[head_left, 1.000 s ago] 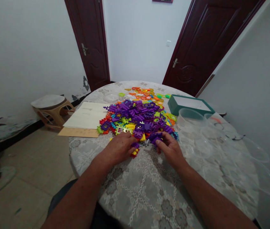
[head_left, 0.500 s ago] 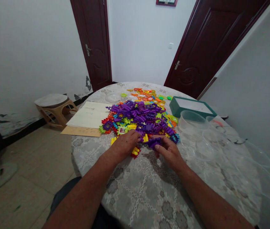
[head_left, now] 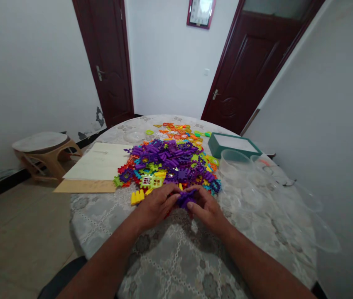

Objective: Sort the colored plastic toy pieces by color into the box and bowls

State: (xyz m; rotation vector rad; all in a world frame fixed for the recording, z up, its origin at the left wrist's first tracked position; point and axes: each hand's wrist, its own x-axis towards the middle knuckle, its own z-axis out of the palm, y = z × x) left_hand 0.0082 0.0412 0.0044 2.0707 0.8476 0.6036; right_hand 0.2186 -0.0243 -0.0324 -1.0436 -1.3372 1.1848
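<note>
Pinching a purple interlocking plastic piece (head_left: 185,199) between them, the left hand (head_left: 158,206) and right hand (head_left: 206,209) sit together near the counter (head_left: 176,257) edge, while a large multicoloured heap of loose plastic pieces (head_left: 167,164) lies piled ahead, most pieces unhandled.

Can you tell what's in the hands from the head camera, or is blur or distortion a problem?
Head view: the purple plastic piece between the left hand and right hand looks fairly sharp, though they hide part of it; wide-angle distortion makes the door lean; the clear bowl fades against the tablecloth; no strong glare.
</note>
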